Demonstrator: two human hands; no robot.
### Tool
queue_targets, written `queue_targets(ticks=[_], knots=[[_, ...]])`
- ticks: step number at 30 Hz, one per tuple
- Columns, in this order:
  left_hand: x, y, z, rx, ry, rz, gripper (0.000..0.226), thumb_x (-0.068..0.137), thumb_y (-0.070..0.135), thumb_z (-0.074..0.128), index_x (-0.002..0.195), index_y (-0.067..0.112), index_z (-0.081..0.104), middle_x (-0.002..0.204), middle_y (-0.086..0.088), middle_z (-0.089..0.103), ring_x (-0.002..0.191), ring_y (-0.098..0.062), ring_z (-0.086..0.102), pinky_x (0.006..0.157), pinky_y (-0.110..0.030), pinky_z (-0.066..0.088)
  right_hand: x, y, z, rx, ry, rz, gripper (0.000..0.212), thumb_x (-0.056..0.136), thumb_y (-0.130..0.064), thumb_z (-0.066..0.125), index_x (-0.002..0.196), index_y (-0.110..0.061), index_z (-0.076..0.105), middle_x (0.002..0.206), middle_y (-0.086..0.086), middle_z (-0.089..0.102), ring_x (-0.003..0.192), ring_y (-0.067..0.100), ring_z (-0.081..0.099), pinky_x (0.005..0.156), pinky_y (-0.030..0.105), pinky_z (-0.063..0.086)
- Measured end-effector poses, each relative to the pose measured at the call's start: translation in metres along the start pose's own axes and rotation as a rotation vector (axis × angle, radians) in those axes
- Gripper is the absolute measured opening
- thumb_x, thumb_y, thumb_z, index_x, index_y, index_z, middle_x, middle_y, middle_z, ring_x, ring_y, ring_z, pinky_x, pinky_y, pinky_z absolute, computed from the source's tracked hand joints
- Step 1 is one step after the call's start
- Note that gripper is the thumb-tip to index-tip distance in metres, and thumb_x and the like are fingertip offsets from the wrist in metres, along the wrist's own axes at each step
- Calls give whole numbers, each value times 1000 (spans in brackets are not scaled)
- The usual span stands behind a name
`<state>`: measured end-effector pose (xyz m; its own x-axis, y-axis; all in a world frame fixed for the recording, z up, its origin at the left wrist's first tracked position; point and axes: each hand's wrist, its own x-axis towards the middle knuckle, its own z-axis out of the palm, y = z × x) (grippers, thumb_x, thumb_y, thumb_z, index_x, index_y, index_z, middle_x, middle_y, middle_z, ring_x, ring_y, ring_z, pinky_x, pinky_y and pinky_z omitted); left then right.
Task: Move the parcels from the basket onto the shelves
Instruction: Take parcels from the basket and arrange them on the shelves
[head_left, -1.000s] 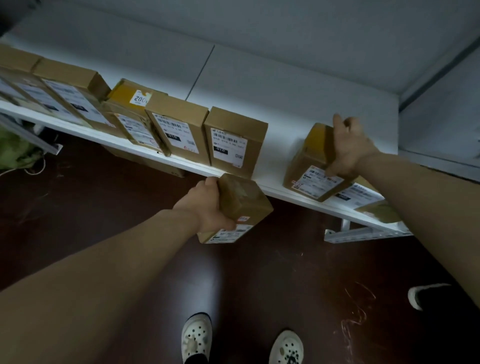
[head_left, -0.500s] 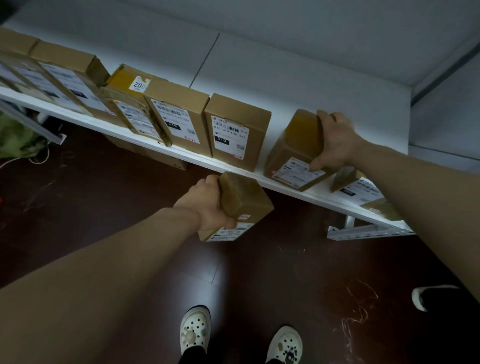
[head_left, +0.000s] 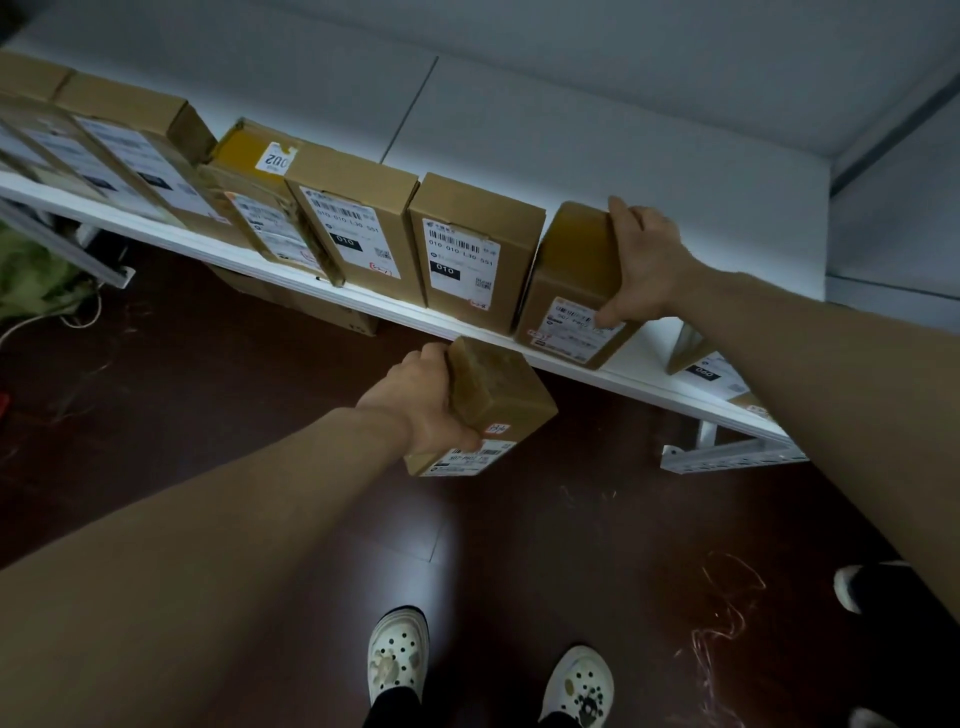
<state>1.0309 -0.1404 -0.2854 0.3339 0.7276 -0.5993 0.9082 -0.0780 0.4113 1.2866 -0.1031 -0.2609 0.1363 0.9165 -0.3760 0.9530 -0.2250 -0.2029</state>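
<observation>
Two white perforated clogs (head_left: 397, 654) stand on the dark brown floor (head_left: 208, 415) at 6 o'clock in the view. A separate shoe toe (head_left: 847, 587) enters at 4 o'clock. Near centre, the left hand (head_left: 421, 410) holds a small brown parcel (head_left: 498, 395) in the air. The thumb and fingers are curled round the parcel's left end, and its label faces down toward the floor. This parcel sits just below the front edge of the white shelf (head_left: 644, 358), and whether the two touch cannot be determined. At 1 o'clock from it, the right hand (head_left: 649, 270) grips a taped parcel (head_left: 571, 275), with the thumb on the labelled front face and the fingers wrapped over the top rear edge. The taped parcel stands on the shelf, tilted slightly. Its left side is just beside an upright box marked 010 (head_left: 467, 249), but contact cannot be confirmed. A row of upright labelled boxes (head_left: 358, 218) continues from there toward 10 o'clock. At 3 o'clock from the taped parcel, a flat parcel (head_left: 711, 369) lies on the shelf, partly hidden by the right forearm. A white bracket (head_left: 727, 457) projects beneath the shelf's right end. The pale wall (head_left: 571, 104) rises behind the shelf at 12 o'clock.
</observation>
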Motion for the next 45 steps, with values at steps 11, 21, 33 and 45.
queue_targets(ticks=[11, 21, 33, 45], knots=[[7, 45, 31, 42, -65, 80, 101, 53, 41, 87, 134, 15, 33, 127, -1, 49, 118, -21, 49, 99, -41, 47, -72, 117, -20, -114, -69, 269, 135, 62, -52, 82, 152, -13, -10, 160, 12, 4, 148, 26, 2, 117, 49, -2], [12, 73, 51, 78, -84, 102, 98, 58, 39, 86, 136, 16, 32, 128, -1, 46, 119, -20, 48, 100, -40, 46, -68, 160, 5, -154, -173, 366, 148, 52, -33, 93, 150, -19, -18, 160, 10, -3, 147, 34, 2, 112, 62, 20], [22, 63, 62, 68, -84, 79, 104, 55, 41, 87, 138, 17, 28, 128, 0, 47, 117, -20, 50, 100, -39, 46, -54, 156, 18, -215, -141, 275, 134, 54, -40, 90, 151, -26, -2, 151, 9, 20, 138, 34, 24, 107, 59, 27], [26, 62, 70, 48, -106, 98, 105, 57, 38, 87, 139, 17, 27, 131, -1, 46, 119, -20, 49, 101, -40, 45, -32, 111, 34, -93, -65, 150, 118, 63, -34, 84, 151, -17, 8, 151, 12, 19, 139, 35, 19, 112, 59, 21]])
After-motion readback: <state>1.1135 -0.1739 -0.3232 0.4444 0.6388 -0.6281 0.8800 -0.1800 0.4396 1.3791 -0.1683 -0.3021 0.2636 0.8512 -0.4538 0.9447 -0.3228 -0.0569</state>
